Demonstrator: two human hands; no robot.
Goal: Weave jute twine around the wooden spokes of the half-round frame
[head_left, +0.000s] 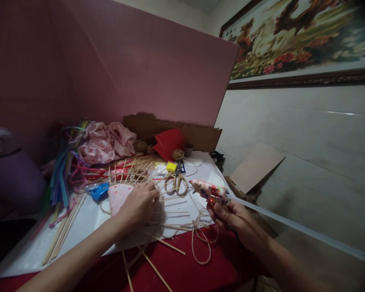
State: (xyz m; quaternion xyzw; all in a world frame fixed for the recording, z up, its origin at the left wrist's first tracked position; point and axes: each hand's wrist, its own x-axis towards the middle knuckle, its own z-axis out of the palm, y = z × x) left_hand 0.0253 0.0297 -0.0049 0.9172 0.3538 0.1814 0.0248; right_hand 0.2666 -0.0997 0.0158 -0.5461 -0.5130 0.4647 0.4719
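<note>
R hand (231, 217) closed round patterned glue gun (209, 189), translucent rod (292, 223) out rear. L hand (142, 202) curled over wooden sticks (172, 246) nr spotted cloth (118, 196); can't tell if gripping.

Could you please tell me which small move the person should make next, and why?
Probably, the right hand should bring the glue gun in to the thin sticks fanning out beside the left hand. The gun, with a long glue stick in its rear, is held apart from them, while the left hand lies over the pink dotted piece, seemingly steadying it.
</note>
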